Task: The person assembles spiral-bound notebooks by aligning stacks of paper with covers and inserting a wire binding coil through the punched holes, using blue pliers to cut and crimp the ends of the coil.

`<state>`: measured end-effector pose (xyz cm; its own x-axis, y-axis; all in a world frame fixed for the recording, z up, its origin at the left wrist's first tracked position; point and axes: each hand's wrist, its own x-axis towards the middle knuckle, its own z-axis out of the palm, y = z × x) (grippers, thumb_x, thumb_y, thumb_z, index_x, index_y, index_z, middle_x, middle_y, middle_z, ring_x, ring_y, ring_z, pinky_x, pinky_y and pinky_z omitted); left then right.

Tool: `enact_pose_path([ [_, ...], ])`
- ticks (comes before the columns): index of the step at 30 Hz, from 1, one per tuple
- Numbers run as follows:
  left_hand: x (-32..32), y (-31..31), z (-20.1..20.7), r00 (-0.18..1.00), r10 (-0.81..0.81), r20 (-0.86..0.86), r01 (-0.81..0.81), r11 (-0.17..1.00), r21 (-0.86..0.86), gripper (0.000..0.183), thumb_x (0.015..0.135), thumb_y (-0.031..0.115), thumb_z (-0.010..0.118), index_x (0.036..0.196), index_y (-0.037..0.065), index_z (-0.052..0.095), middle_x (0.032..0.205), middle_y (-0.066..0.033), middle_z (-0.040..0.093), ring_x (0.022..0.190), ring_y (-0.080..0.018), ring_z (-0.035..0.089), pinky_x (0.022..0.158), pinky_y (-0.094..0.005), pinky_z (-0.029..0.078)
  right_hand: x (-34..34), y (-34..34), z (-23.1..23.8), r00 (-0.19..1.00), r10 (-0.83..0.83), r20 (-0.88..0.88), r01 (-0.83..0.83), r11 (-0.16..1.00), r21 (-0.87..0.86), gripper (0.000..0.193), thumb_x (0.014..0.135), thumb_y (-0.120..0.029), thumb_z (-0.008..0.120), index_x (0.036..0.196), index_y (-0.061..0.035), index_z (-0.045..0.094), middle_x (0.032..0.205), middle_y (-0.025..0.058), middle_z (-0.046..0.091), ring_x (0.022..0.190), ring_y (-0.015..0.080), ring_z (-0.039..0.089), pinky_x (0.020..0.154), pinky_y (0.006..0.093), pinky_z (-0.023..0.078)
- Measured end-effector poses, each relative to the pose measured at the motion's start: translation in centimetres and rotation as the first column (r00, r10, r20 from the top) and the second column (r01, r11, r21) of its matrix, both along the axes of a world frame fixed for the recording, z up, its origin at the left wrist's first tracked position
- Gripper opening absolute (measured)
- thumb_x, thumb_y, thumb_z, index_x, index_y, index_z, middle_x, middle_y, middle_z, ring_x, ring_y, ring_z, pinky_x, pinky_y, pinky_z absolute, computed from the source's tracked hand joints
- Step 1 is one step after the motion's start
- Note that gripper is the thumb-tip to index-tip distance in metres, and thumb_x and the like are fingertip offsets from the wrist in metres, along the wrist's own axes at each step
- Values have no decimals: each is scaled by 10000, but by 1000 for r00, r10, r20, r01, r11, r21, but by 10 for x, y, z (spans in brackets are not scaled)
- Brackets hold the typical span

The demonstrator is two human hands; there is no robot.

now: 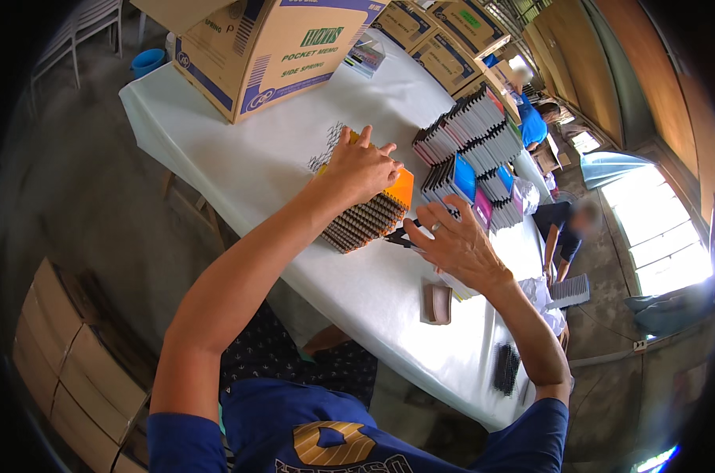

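My left hand [360, 169] lies over a stack of small spiral notebooks [365, 222] with orange covers, its fingers spread across the top. The dark coil bindings face me in rows. Just right of the stack, my right hand [461, 246] is closed around a pair of dark-handled pliers [403, 235]. The pliers' tip is close to the coils at the stack's right end; whether it touches them I cannot tell. Thin loose wire coils [323, 150] lie on the table beyond my left hand.
The white-covered table [397, 331] bears a large carton [278, 59], piled notebooks [472, 150], a small brown box [437, 304] and black coils [505, 369]. More cartons [444, 59] stand at the back. A co-worker [562, 229] bends over notebooks at right; others are farther off.
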<state>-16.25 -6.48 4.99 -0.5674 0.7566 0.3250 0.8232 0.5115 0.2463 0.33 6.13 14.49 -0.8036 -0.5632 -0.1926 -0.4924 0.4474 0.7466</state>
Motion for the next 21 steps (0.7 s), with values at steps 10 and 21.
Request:
enact_pose_path([
  [10,0,1,1,1000,0,-17,0,1000,-14,376,1000,425,422,1307,314,608,1496,15,434,1389,-375,348,1106,-611,269,-5,25,-13,982,177,68,-182,980,84,647,642,-348,784,1226,-156,582,1082,-5,544,1132,160,483,992,381,402],
  [21,-6,-2,-7,1000,1,-1,-1,1000,16,365,997,402,425,1301,326,611,1491,15,443,1388,-367,347,1114,-604,252,8,-29,-30,931,-361,60,357,932,64,220,777,-170,628,936,-20,658,854,13,628,927,165,602,824,297,426],
])
